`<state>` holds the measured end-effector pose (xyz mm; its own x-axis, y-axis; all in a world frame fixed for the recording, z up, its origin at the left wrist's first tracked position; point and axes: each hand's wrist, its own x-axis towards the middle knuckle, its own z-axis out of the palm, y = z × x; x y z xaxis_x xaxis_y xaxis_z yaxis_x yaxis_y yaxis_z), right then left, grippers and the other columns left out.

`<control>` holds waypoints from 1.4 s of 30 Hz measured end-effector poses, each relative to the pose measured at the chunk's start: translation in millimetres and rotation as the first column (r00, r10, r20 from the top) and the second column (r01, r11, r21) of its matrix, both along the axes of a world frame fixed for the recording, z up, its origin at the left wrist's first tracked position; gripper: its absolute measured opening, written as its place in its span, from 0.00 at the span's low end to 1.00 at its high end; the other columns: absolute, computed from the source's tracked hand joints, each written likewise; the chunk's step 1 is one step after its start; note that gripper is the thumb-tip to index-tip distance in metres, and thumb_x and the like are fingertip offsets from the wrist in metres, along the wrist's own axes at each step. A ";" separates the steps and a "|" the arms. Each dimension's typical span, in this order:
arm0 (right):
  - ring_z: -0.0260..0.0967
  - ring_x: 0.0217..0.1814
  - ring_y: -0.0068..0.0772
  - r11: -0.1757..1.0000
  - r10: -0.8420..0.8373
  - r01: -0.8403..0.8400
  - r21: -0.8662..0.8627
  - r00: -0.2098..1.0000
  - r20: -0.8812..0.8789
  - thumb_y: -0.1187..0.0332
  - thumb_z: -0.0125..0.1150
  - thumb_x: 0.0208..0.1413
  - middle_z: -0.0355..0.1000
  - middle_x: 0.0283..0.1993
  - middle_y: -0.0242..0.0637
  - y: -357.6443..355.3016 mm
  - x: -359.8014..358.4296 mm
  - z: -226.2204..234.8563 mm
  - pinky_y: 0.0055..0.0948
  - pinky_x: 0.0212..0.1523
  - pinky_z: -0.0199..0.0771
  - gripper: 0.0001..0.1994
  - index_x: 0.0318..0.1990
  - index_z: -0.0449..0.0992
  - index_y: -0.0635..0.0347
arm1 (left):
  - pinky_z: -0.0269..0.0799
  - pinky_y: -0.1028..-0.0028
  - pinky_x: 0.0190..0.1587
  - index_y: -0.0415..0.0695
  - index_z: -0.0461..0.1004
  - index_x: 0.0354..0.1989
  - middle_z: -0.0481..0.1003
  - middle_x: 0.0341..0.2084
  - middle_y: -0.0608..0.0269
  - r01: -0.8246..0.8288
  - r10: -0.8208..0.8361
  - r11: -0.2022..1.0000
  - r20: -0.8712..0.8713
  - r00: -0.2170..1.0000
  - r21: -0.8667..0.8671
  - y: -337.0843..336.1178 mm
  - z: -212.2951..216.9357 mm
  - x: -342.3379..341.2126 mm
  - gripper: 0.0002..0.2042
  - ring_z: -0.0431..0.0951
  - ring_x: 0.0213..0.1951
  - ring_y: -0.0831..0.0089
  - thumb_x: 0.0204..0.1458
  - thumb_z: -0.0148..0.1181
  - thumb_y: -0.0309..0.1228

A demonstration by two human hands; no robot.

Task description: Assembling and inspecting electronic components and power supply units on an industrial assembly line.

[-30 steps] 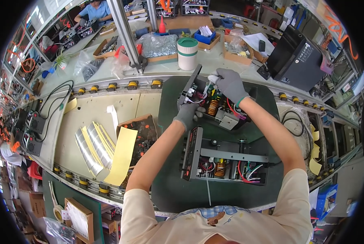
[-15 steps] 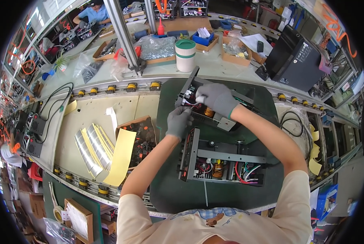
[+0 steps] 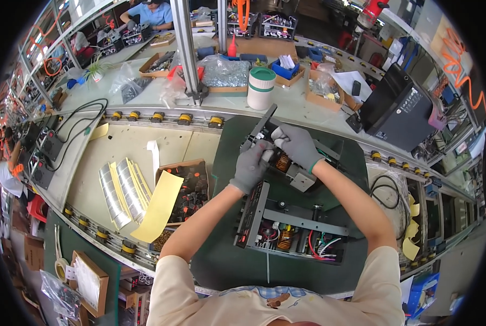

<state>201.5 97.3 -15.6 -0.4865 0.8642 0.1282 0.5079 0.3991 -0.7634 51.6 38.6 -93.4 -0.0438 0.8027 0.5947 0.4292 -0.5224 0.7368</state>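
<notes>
Both my hands wear grey gloves and work at the farther of two opened electronic units, just behind its tilted black front panel (image 3: 266, 120). My left hand (image 3: 251, 165) is closed, fingers curled against the inner side of the panel. Close beside it, my right hand (image 3: 297, 145) is closed with thumb and fingertips pinched together. What either hand grips is too small or hidden to make out. A copper coil (image 3: 282, 162) shows beneath the right hand. Nearer to me lies the second unit (image 3: 297, 224), its coil, wires and metal crossbar exposed.
Both units lie on a dark green mat (image 3: 221, 255). Left of it are a cardboard box of small black parts (image 3: 194, 193), a yellow sheet (image 3: 159, 209) and silver strips (image 3: 124, 190). Beyond the rollers stand a green-lidded cup (image 3: 261, 89) and a black computer case (image 3: 400, 106).
My left hand has moved right and turned, closing the gap to my right hand at the panel. The right hand stays near the same spot. The whole view has shifted slightly.
</notes>
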 end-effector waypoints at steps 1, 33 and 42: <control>0.71 0.34 0.25 1.000 0.003 -0.003 0.002 1.000 0.005 0.76 0.56 0.49 0.75 0.33 0.36 1.6 0.1 0.3 0.25 0.38 0.71 0.09 0.40 0.74 0.64 | 0.71 0.62 0.35 0.47 0.69 0.38 0.75 0.31 0.59 -0.003 0.003 1.000 0.005 1.000 0.002 1.0 0.2 0.3 0.06 0.75 0.35 0.54 0.52 0.55 0.30; 0.69 0.29 0.42 0.971 0.044 -0.078 0.226 0.987 0.154 0.77 0.57 0.44 0.70 0.26 0.43 -15.7 4.1 8.5 0.33 0.32 0.68 0.03 0.27 0.70 0.62 | 0.71 0.69 0.27 0.47 0.67 0.44 0.76 0.26 0.62 -0.244 0.240 0.970 -0.243 0.940 0.011 2.4 3.3 1.8 0.18 0.77 0.24 0.65 0.46 0.64 0.34; 0.66 0.25 0.34 0.920 0.391 -0.378 -0.098 0.900 0.192 0.79 0.50 0.43 0.67 0.22 0.37 -36.3 14.6 7.5 0.31 0.28 0.65 0.03 0.23 0.66 0.59 | 0.70 0.62 0.27 0.52 0.66 0.48 0.76 0.28 0.59 -0.419 0.350 0.908 -0.596 0.723 0.024 11.3 -1.2 -1.4 0.19 0.77 0.28 0.58 0.49 0.57 0.44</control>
<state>216.1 60.9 -8.0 -0.7926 0.6074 -0.0530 0.4705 0.5541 -0.6867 50.2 49.8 -94.6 -0.0416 0.8513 0.5230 0.9338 -0.1530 0.3233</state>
